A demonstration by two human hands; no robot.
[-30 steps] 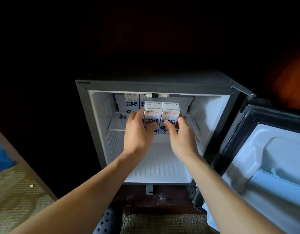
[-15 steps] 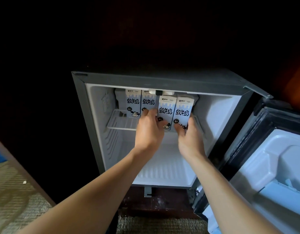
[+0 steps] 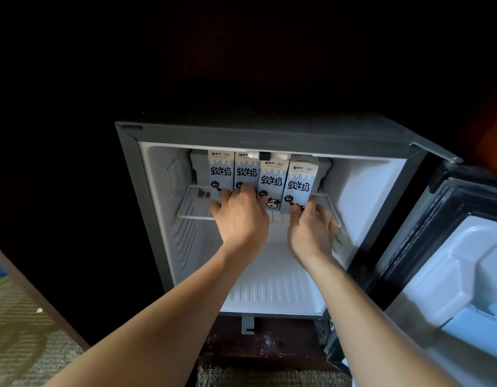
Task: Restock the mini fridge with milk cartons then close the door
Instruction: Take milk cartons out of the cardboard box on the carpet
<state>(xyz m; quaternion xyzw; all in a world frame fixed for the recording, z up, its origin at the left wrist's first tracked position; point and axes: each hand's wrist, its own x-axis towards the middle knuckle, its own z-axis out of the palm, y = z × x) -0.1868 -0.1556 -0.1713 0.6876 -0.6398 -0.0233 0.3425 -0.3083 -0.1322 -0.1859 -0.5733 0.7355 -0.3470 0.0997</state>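
Four milk cartons [image 3: 271, 183] stand upright in a row on the wire shelf [image 3: 192, 204] of the mini fridge [image 3: 258, 132], printed fronts facing out, just beyond both hands. Left hand [image 3: 240, 212] lies spread across the lower fronts of the two leftmost, hiding their bases. Right hand [image 3: 311, 223] cups the rightmost carton's bottom corner. Door [image 3: 448, 247] open rightward, cut off.
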